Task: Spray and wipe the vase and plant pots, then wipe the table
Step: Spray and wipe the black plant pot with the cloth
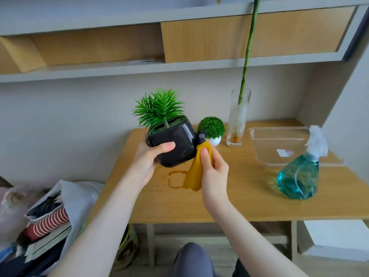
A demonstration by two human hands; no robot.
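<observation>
A pale wall and grey shelving with wood-faced compartments stand behind a small wooden surface point(229, 196), whose top carries a reddish ring stain point(176, 179) just below the raised hands. The left hand point(148, 158) holds the black square pot point(172, 145) of spiky green plant lifted off the surface and tipped toward the viewer, thumb across the near face and fingers hidden beneath, so its grip is curled around the pot. The right hand point(213, 168) pinches the yellow cloth point(196, 172) between thumb and fingers and presses the upper end against the pot's right wall, the rest of the cloth hanging down toward six o'clock. From that cloth grip the pot lies at about ten o'clock, touching; the pot's opening points up and away toward twelve, so the unwiped faces likely come round only if the left hand turns it. At one o'clock from the pot, near it, sits the small ball plant in its white pot point(212, 131), then the tall glass vase point(237, 118) with one long green stem. A clear plastic tray point(257, 140) and the teal spray bottle point(299, 176) lie at three o'clock, nearer the right hand. A small white label shows on the tray, but no writing or brand can be read anywhere. A bag of clutter point(48, 214) sits on the floor at eight o'clock.
</observation>
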